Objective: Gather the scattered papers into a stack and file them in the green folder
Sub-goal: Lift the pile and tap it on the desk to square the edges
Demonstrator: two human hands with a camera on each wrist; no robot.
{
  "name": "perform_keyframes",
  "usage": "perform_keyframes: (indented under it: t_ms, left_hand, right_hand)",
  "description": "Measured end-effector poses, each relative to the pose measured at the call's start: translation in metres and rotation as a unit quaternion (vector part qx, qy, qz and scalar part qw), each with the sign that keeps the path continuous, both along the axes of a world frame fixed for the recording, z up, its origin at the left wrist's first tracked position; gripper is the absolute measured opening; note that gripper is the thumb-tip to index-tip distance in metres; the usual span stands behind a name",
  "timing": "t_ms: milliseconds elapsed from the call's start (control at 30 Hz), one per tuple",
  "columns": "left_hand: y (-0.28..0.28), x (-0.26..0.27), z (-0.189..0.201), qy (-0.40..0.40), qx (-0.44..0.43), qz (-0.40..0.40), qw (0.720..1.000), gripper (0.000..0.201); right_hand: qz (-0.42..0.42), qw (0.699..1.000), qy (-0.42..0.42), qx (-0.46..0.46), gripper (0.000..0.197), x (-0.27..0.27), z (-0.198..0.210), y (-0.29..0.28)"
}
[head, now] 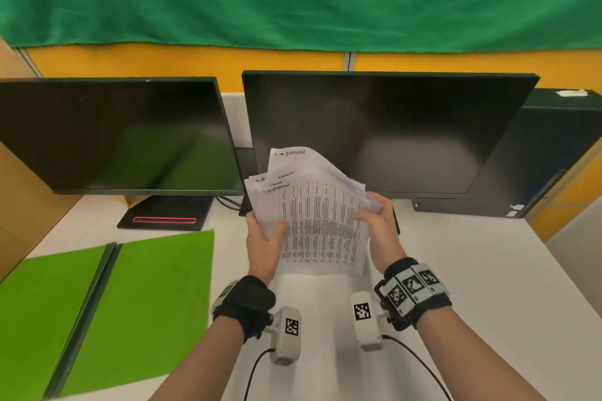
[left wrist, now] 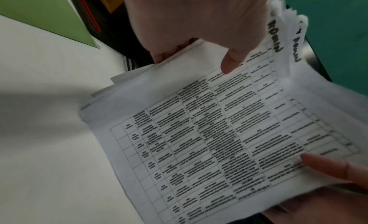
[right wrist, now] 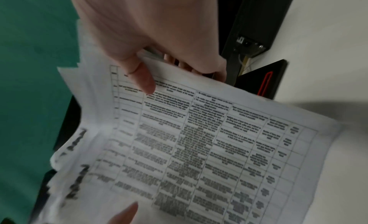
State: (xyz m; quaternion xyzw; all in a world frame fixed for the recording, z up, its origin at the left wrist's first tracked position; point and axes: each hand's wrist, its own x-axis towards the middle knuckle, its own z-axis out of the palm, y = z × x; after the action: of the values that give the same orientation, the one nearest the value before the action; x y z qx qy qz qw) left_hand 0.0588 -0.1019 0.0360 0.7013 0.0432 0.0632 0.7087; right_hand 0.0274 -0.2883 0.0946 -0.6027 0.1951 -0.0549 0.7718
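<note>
A stack of printed papers (head: 317, 221) with tables of text stands nearly upright above the white desk, its top edges uneven. My left hand (head: 264, 239) grips its left edge, thumb on the front sheet. My right hand (head: 374, 221) grips the right edge, thumb in front and fingers behind. In the left wrist view the papers (left wrist: 219, 141) fill the frame under my left hand (left wrist: 199, 30). The right wrist view shows the papers (right wrist: 199, 148) pinched by my right hand (right wrist: 159, 46). The green folder (head: 97, 303) lies open and flat at the left of the desk.
Two dark monitors (head: 110, 137) (head: 384, 130) stand behind the papers. A black stand with a red outline (head: 164, 216) sits under the left monitor. A black computer case (head: 553, 156) is at the right. A cardboard panel (head: 19, 189) borders the left side.
</note>
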Motion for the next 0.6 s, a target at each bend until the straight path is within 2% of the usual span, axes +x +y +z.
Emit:
perform_keyframes:
  t_ms: [133,233,367,433,500,533,566,600]
  left_hand:
    - [-0.004,-0.005,-0.012,0.027,0.004,-0.033,0.999,0.040]
    - [-0.004,-0.006,-0.019,0.040,0.008,-0.029,0.999,0.034]
    - [-0.004,-0.004,-0.025,0.031,0.042,-0.024,0.998,0.031]
    - [-0.005,-0.003,-0.025,0.023,0.054,-0.003,0.998,0.026]
    - [-0.001,0.001,-0.020,0.010,0.084,0.017,0.996,0.029]
    - [0.004,0.003,-0.016,-0.005,0.107,0.014,0.994,0.031]
    - [0.010,0.004,-0.009,-0.029,0.135,0.002,0.990,0.031]
    - [0.016,0.006,0.000,-0.060,0.174,-0.015,0.983,0.029]
  right_hand:
    - [0.022,1.000,0.004,0.007,0.060,0.002,-0.007,0.002]
    - [0.005,1.000,0.009,0.011,0.042,0.002,-0.008,0.000]
    - [0.030,0.998,-0.005,0.056,0.038,0.001,-0.012,-0.002]
    - [0.059,0.997,0.003,0.045,0.037,0.000,-0.014,0.002]
    - [0.059,0.997,-0.002,-0.040,0.030,-0.001,-0.013,-0.004]
    - [0.031,0.994,-0.015,-0.106,0.028,-0.001,-0.011,-0.014]
    - [-0.003,0.982,-0.035,-0.185,0.037,0.000,-0.006,-0.027]
    - [-0.025,0.958,-0.055,-0.279,0.054,0.002,0.002,-0.040]
